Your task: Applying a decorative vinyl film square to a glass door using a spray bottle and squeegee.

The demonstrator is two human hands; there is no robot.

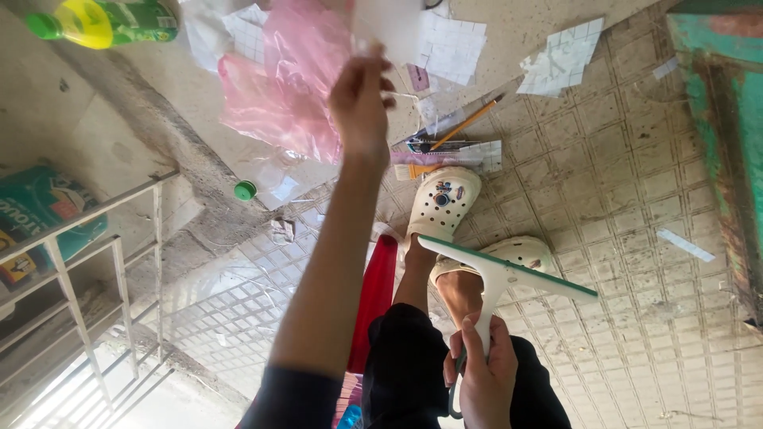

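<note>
Right hand (479,373) wrapped round handle of white squeegee (499,278): light, stiff, easy there. Left hand (362,99) pinching thin white sheet (389,24), flimsy, probably creases.

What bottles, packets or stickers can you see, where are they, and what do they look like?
Bottle: top left, lying on its side, yellow and green with a green cap.
Packet: left edge, on the metal rack, a soft teal bag with white, red and yellow print.
Pink bag: top middle, crumpled thin plastic, beside the left hand.
</note>
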